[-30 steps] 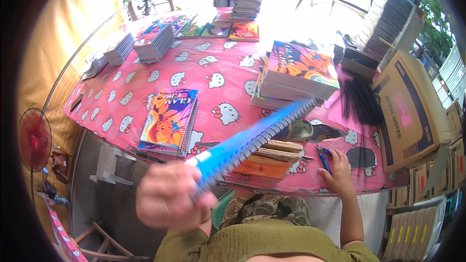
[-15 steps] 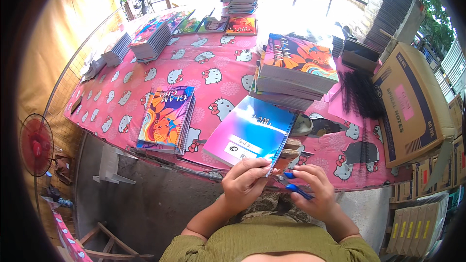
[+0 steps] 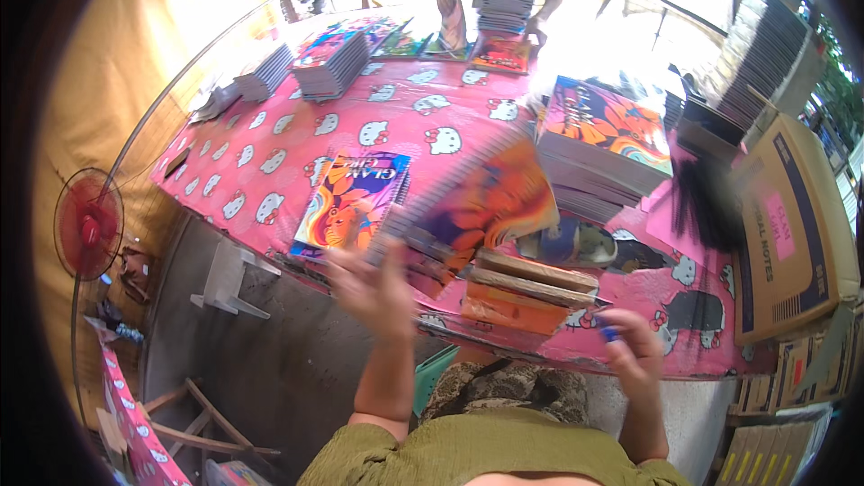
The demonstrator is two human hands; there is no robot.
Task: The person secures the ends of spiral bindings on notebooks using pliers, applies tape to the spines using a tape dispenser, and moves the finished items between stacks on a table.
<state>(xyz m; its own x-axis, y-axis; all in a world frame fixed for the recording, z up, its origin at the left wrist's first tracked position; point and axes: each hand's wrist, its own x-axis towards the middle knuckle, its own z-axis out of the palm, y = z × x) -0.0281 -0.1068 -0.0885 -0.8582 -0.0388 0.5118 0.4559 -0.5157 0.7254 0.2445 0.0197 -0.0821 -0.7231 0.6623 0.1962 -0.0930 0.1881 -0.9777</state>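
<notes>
A spiral-bound notebook point(image 3: 495, 202) with an orange and purple illustrated cover is held tilted and blurred above the table. My left hand point(image 3: 371, 292) grips it by its lower left corner, fingers closed. My right hand point(image 3: 634, 348) is closed around small blue-handled pliers point(image 3: 608, 333), mostly hidden by the fingers, beside the table's near edge. Just left of the held notebook lies a short pile of matching bound notebooks point(image 3: 349, 202). Below it, a wooden block with an orange front point(image 3: 515, 306) sits at the table edge. A tall notebook stack point(image 3: 605, 148) stands behind to the right.
Black spiral coils point(image 3: 700, 207) lie beside a large carton point(image 3: 792, 234) on the right. More notebook stacks point(image 3: 331, 72) stand at the far left of the pink-covered table point(image 3: 297, 139). Across it, a person's hands point(image 3: 447, 4) are beside a tall stack. A red fan point(image 3: 88, 223) stands left.
The notebook has been lifted off the table and turned, its illustrated cover now showing. My left hand has carried it leftward; my right hand, with the pliers, has moved right, away from it.
</notes>
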